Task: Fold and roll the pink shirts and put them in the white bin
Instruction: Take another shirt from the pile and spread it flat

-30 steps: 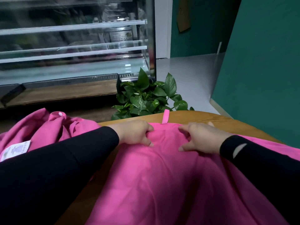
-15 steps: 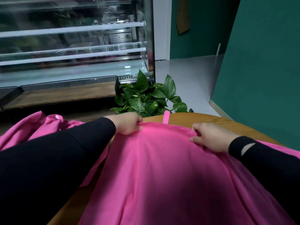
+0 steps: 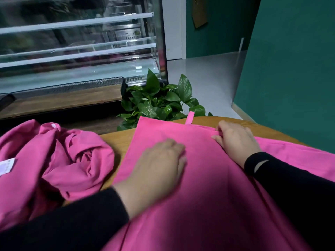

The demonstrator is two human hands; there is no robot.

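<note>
Left hand: our left hand lies palm-down on the spread pink shirt, fingers nearly straight, pressing and gripping nothing.
Right hand: our right hand sits at the shirt's far right edge, fingers curled; it appears to pinch the fabric fold there, though the fingertips are partly hidden.
Shirt position: spread flat in front of us on the wooden table, its left side forming a straight folded edge, a small pink loop poking up at the far hem.
Risk, fold: we judge the thin cloth could slide on the smooth wood and skew the fold if the flat hand lifts first.
Risk, edge: the far hem sits at the table's rim; a pull outward could drag it off.
Second shirt: crumpled pink shirt heaped to the left, white label showing.
Material: soft, matte, wrinkle-prone knit.
White bin: not in view.
Beyond: leafy potted plant, glass display fridge.
</note>
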